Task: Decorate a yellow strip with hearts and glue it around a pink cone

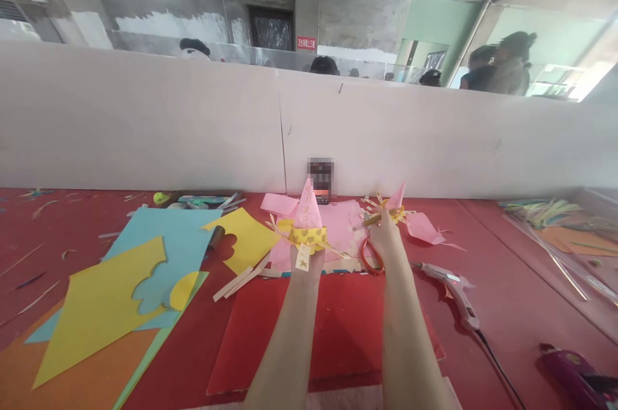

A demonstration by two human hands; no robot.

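My left hand point(305, 257) is stretched out over the red table and closed around the base of a pink paper cone point(308, 209) with a yellow dotted band point(309, 236). My right hand point(383, 235) is closed on a second small pink cone point(396, 197) with yellow strips and a thin stick. Both cones are held upright, side by side, above a pile of pink paper point(340, 226). Red-handled scissors point(371, 257) lie just under my right wrist.
Yellow point(103, 304), blue point(181, 230) and orange sheets lie at left, a red sheet point(347, 326) beneath my arms. A glue gun point(454, 288) with its cord lies at right. A white partition point(193, 120) backs the table; people's heads show beyond it.
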